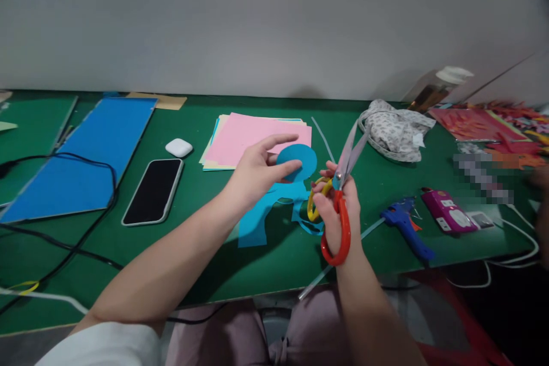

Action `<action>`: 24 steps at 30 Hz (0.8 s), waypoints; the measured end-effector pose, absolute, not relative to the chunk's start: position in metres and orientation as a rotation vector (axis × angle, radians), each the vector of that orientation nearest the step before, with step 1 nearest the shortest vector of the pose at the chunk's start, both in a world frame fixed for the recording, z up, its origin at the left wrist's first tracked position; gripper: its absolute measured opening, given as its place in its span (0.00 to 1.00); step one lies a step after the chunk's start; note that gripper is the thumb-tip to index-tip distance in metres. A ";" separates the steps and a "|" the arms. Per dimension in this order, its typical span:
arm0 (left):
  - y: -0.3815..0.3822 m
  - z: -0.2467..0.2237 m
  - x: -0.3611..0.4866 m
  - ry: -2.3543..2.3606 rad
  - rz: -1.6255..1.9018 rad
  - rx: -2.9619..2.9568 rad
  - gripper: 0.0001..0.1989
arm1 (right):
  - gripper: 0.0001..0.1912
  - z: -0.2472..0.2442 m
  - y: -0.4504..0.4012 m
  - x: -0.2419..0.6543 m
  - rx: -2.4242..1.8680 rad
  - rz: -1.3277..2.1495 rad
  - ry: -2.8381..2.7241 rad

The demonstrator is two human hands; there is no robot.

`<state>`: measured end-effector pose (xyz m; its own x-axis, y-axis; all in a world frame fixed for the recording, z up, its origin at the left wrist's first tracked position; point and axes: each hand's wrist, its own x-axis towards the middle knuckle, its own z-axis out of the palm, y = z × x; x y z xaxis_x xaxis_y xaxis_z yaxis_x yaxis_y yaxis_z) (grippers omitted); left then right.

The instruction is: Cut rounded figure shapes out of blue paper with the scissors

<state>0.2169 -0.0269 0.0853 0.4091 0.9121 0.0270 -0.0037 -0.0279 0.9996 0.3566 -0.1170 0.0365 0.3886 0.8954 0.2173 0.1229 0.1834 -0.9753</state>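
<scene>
Two hands, well up over the green table [206, 263], near each other but not touching! The left hand [257, 168] has a blue paper disc [303, 154] pinched by its edge, thumb on the near face, index finger stretched out above it, and that disc sits in front of the paper stack [244, 134], pink sheet on top. Over on the right, the right hand [328, 214] is wrapped around the scissors [338, 178], one handle red, one yellow, blades parted and pointing up and away, clear of the disc. Beneath the hands lie curved blue offcuts [253, 226]. Out left, a phone [153, 191] rests face up just beside a small white case [179, 147]; out right, a blue glue gun [405, 226] lies near a purple packet [448, 211].
</scene>
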 end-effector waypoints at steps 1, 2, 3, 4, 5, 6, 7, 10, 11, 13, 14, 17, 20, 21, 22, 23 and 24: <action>-0.026 0.088 0.214 0.903 0.964 1.397 0.28 | 0.31 0.035 -0.118 0.355 -1.269 0.735 -1.092; -0.026 0.090 0.211 0.920 1.013 1.398 0.27 | 0.34 0.034 -0.118 0.353 -1.267 0.746 -1.142; -0.027 0.093 0.209 0.927 1.055 1.406 0.26 | 0.36 0.033 -0.119 0.351 -1.273 0.750 -1.190; -0.028 0.095 0.207 0.925 1.090 1.420 0.25 | 0.38 0.032 -0.120 0.348 -1.280 0.748 -1.231; -0.029 0.097 0.206 0.918 1.114 1.435 0.23 | 0.39 0.031 -0.120 0.346 -1.281 0.742 -1.259; -0.030 0.099 0.205 0.910 1.127 1.449 0.22 | 0.40 0.030 -0.121 0.344 -1.274 0.734 -1.276; -0.032 0.101 0.205 0.902 1.129 1.460 0.21 | 0.41 0.029 -0.122 0.342 -1.262 0.729 -1.286; -0.034 0.103 0.205 0.900 1.097 1.479 0.19 | 0.40 0.027 -0.123 0.340 -1.245 0.733 -1.297; -0.035 0.103 0.205 0.902 1.079 1.486 0.18 | 0.40 0.027 -0.123 0.341 -1.248 0.736 -1.300; -0.035 0.103 0.205 0.901 1.056 1.494 0.17 | 0.38 0.026 -0.123 0.343 -1.259 0.740 -1.306; -0.035 0.102 0.206 0.897 1.050 1.493 0.16 | 0.38 0.027 -0.123 0.344 -1.263 0.742 -1.307; -0.035 0.100 0.207 0.883 1.054 1.482 0.14 | 0.37 0.028 -0.124 0.344 -1.263 0.746 -1.310; -0.035 0.098 0.208 0.875 1.066 1.485 0.14 | 0.36 0.029 -0.124 0.343 -1.271 0.725 -1.297; -0.035 0.097 0.208 0.874 1.071 1.486 0.13 | 0.36 0.030 -0.124 0.342 -1.272 0.715 -1.296; -0.035 0.097 0.209 0.872 1.072 1.486 0.13 | 0.36 0.030 -0.123 0.342 -1.275 0.704 -1.296; -0.035 0.096 0.209 0.869 1.074 1.485 0.13 | 0.36 0.030 -0.123 0.341 -1.278 0.696 -1.296; -0.036 0.096 0.209 0.870 1.075 1.483 0.13 | 0.36 0.029 -0.123 0.341 -1.284 0.690 -1.297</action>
<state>0.2089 -0.0357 0.0960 0.3295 0.9280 0.1736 -0.0231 -0.1758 0.9841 0.3414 -0.1230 0.0295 0.2222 0.9283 0.2981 0.2716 0.2347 -0.9333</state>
